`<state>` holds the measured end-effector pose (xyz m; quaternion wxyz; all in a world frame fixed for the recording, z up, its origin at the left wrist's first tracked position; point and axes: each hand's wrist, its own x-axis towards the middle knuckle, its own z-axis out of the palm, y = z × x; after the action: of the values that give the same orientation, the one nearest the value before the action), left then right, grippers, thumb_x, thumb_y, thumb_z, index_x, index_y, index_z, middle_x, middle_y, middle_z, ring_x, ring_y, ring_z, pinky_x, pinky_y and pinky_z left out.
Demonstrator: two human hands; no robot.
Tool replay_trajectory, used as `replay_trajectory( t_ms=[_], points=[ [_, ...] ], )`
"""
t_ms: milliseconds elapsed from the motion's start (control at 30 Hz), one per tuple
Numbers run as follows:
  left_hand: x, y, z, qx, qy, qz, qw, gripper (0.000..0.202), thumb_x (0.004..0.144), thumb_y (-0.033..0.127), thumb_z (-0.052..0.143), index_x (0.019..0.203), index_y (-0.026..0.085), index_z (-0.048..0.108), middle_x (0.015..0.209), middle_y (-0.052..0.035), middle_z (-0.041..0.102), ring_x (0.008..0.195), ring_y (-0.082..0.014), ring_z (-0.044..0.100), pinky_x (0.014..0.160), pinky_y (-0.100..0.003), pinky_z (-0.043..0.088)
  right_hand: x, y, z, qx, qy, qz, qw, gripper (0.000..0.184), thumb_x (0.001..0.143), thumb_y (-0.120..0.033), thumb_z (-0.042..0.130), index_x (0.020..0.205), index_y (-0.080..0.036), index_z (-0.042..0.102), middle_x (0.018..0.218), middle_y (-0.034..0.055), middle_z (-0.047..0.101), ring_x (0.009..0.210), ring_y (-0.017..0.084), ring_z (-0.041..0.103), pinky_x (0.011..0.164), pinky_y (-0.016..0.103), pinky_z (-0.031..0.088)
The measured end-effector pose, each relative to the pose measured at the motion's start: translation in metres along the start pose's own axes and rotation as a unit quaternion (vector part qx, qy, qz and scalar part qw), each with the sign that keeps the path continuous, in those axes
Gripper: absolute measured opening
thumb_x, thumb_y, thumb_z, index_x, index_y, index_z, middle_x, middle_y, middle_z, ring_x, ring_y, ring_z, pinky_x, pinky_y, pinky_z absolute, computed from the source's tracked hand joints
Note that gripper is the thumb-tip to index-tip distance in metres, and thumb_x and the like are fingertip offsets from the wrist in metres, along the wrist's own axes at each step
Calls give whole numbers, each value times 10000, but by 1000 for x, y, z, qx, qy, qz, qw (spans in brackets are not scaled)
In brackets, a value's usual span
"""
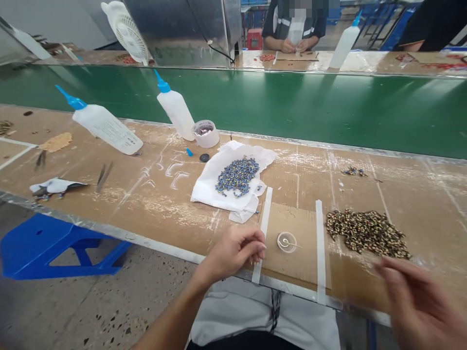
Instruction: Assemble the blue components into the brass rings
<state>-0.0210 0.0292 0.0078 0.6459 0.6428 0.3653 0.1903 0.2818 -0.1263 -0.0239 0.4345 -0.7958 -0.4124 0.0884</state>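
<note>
Pieces (368,233), dark and gold, lie heaped on the counter (412,189) just beyond the blurred right hand (419,296), whose grip I cannot tell, and seem light, hard and apt to roll, best pinched singly by their sides, while the left hand (235,250) curls narrowly, any contents hidden.

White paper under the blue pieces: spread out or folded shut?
Spread out: the paper lies open on the table, its edges creased and uneven, with the blue pieces heaped uncovered on top.
</note>
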Motion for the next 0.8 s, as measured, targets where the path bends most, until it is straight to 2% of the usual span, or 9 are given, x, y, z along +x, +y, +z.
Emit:
replay_trajectory(
  t_ms=[33,67,133,200,333,467,633,800],
  points=[
    [0,-1,4,9,-3,-4,1000,158,938,232,533,831,148,614,715,-27,666,574,-97,566,559,-188,471,-2,-14,15,36,-90,-50,994,203,868,-437,643,1053,-354,655,1019,111,702,916,341,698,828,535,565],
    [-1,-1,7,21,-2,-6,1000,140,929,222,538,842,150,621,715,-23,665,574,-98,564,552,-186,463,-3,-27,29,72,-152,-85,982,210,872,-394,654,1068,-322,654,997,87,708,864,299,706,781,475,582],
    [-1,-2,11,51,-1,-2,999,126,919,212,550,858,151,643,703,-13,651,579,-98,562,556,-183,455,-4,-47,53,111,-222,-121,961,229,901,-322,642,1127,-283,634,967,57,703,791,223,692,718,368,577],
    [-2,-5,12,76,1,6,997,124,911,205,571,856,149,668,674,0,627,582,-95,561,570,-180,450,-2,-58,67,132,-250,-136,950,221,927,-269,622,1147,-260,622,928,39,683,756,179,663,685,305,549],
    [-2,-9,14,59,10,6,998,91,879,203,632,878,140,698,666,7,624,569,-91,571,580,-181,456,6,-68,72,149,-277,-173,933,129,955,-186,582,1035,-252,659,907,29,653,787,155,637,693,263,500],
    [-1,-10,19,21,14,1,1000,121,866,220,660,956,139,674,697,11,623,585,-95,591,598,-188,470,11,-74,74,141,-277,-217,925,157,956,-137,564,982,-249,670,912,36,608,826,158,614,708,265,476],
    [-2,-5,22,47,-5,22,999,65,871,171,639,815,137,646,636,26,593,572,-85,563,592,-175,442,14,-84,82,107,-281,-250,920,157,947,-151,575,1005,-259,673,1011,55,553,868,174,592,759,305,473],
    [-2,-5,21,95,12,72,993,73,852,134,667,788,143,701,668,21,633,591,-72,527,600,-165,416,18,-84,81,93,-251,-255,929,105,935,-156,582,971,-231,647,1020,57,545,894,182,579,786,320,460]
  ],
)
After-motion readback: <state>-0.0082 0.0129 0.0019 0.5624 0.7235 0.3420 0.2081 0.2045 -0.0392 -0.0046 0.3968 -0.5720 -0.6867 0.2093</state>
